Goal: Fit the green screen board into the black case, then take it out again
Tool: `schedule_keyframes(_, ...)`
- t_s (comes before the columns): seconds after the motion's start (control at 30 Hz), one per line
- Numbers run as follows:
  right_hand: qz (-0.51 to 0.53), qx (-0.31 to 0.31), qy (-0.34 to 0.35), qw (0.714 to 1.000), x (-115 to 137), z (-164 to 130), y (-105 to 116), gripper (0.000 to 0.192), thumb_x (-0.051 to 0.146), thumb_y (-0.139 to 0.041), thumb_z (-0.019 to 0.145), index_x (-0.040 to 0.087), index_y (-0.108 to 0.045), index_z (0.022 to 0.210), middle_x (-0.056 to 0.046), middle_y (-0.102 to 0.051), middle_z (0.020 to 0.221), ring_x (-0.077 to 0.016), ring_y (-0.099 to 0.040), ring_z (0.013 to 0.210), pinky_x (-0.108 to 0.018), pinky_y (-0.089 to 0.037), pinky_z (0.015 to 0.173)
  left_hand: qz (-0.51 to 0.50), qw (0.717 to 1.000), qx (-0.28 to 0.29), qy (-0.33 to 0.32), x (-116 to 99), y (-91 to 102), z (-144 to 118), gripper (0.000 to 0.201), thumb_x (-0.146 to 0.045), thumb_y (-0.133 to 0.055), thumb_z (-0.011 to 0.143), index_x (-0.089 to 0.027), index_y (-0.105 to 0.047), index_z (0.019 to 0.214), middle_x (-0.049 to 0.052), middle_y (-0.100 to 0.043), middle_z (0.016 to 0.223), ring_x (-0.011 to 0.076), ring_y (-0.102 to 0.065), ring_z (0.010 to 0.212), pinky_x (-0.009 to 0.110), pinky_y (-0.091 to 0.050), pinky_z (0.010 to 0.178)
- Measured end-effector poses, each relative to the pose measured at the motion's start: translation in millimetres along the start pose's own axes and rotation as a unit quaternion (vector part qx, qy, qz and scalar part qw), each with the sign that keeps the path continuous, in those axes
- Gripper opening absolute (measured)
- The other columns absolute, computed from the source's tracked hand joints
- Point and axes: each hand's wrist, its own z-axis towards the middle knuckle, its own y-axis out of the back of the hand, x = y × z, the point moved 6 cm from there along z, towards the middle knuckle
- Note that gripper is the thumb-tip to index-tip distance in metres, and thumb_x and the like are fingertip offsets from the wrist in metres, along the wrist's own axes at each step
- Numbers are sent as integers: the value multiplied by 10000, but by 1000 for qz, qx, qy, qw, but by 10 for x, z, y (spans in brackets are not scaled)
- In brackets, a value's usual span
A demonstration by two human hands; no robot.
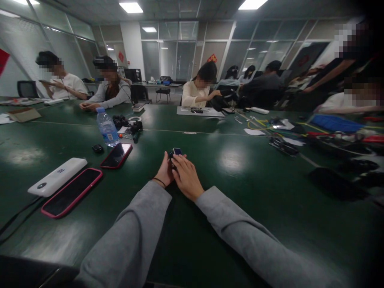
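Observation:
A small dark device with a little screen (pixel 177 151) is between my two hands above the green table (pixel 228 192). My left hand (pixel 164 169), a dark band at its wrist, cups the device from the left and below. Bent over the near side of it is my right hand (pixel 188 176), its fingers lying across and hiding most of the device. Both hands are closed around it, and its exact kind cannot be made out.
Left of my hands lie two red-edged phones (pixel 117 155), a white power bank (pixel 58 176) with a cable, a small black case (pixel 97 149) and an upright water bottle (pixel 107 127). Cables and tools (pixel 283 145) clutter the right side. Several people sit across the table.

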Motion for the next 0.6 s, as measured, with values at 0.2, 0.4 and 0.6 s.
schedule_keyframes(0.2,100,-116,-89,984,-417,-8,89,502,348,-382,895,201,-316,1370,-71,-301,1413,-184,-272,1313,-414,-244,1098,20,998,5,-59,-90,-177,-136,501,-480,-204,902,-242,-566,1153,88,-639,1033,213,-531,1106,365,-450,868)
schedule_keyframes(0.4,178,-175,-202,947,-970,-77,53,624,397,-612,724,125,-430,1255,-135,-510,1198,-225,-489,1110,-425,-375,983,36,996,83,-11,18,-441,-248,521,-550,-303,860,-255,-515,1235,84,-539,1240,224,-431,1226,368,-374,960)
schedule_keyframes(0.6,185,-173,-267,930,-1611,-328,500,511,441,-673,670,139,-592,1074,-111,-626,996,-203,-595,882,-382,-465,808,73,993,86,34,49,-289,-158,583,-632,-383,800,-308,-460,1279,87,-415,1374,257,-368,1275,409,-296,1002)
